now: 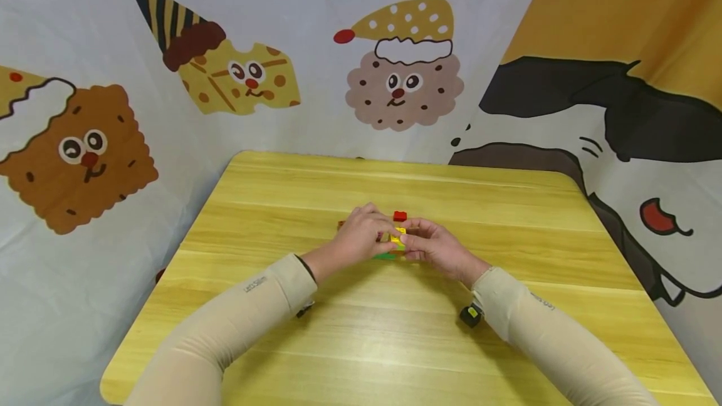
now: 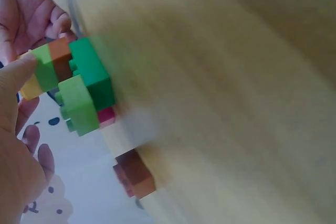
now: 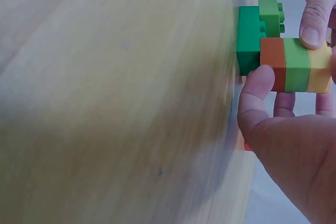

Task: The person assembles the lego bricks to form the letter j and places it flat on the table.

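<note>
In the head view, my left hand (image 1: 363,232) and right hand (image 1: 437,246) meet over a small build of toy building bricks. A stack rises from the dark green brick (image 3: 248,40): a brown brick (image 3: 272,56), a light green brick (image 3: 297,69) and, on top, a yellow brick (image 1: 397,238). My left hand pinches the stack's top, its thumb at the seam of yellow and light green. Low on the stack, my right thumb presses the brown brick, with fingers behind. Another light green brick (image 2: 79,106) sits on the dark green one's other end.
Behind the hands lies a red brick (image 1: 400,216). A separate brown brick (image 2: 137,174) stands on the wooden table (image 1: 383,343), left of the build. A pink brick (image 2: 106,117) shows partly beyond the dark green one. A printed cloth (image 1: 316,124) hangs behind the table.
</note>
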Demonstrator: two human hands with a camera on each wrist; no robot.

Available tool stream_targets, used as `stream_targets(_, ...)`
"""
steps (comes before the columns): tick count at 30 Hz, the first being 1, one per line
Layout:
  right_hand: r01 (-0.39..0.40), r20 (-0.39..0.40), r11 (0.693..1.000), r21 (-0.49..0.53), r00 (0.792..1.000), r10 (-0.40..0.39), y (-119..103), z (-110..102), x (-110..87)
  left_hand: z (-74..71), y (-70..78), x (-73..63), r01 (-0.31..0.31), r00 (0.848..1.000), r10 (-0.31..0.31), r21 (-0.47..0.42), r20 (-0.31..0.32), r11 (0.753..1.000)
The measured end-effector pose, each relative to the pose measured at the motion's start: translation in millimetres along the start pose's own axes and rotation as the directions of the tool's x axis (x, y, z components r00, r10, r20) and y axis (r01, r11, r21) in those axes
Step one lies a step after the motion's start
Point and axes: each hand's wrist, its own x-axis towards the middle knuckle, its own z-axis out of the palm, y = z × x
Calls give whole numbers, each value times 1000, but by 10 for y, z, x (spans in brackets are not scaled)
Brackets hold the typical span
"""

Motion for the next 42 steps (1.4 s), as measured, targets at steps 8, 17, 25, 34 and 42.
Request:
stream_targets(8,9,-4,1000,-3,1000,-9,2,2,0,9,10,-18,0,1000,0,-29,-16,1000)
stream_targets(17,-10,-20,1000,-19,1000,10,-10,6,-4,-109,-28,-39,72,997,-73,-125,-6,990)
stream_targets(25,-31,-43,999,-30,999,29,-15,0,0,-454,-475,-84,211,977,-211,-16,-14,977)
stream_targets(34,-33,-44,999,-24,999,32,8,-37,-20,-417,-788,-248,272,951,-278,58,136,960)
stream_targets(42,-39,-46,999,-32,998,38,1,-25,-14,-209,-822,-309,268,947,-281,99,155,958)
